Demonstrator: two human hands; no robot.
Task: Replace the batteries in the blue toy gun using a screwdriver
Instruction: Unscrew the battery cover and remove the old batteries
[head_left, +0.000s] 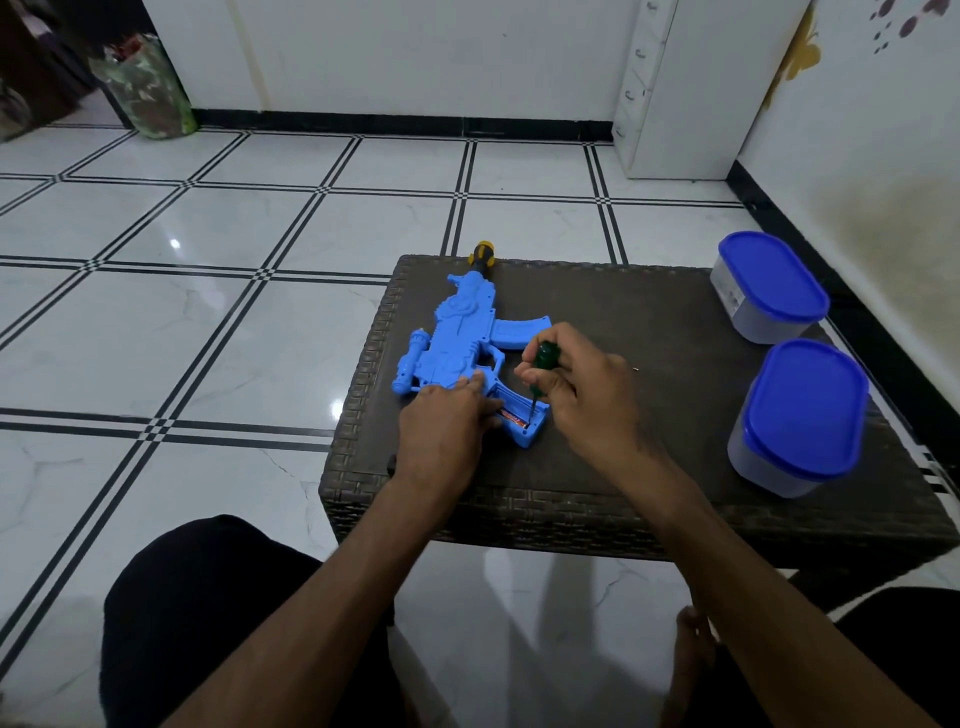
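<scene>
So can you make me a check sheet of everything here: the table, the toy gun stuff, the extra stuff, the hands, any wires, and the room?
Surface: dark woven table, standing on the floor.
Job's things: blue toy gun lies flat; battery compartment open, a battery showing inside. Green-handled screwdriver tip reaches into it.
Clutter: two blue-lidded containers along the table's right side; a small thin item, too small to tell.
Hands: left hand presses on the gun's grip; right hand grips the screwdriver.
Cables: nothing seen.
Surroundings: white tiled floor with black lines, white walls, white cabinet, wrapped bundle far left.
</scene>
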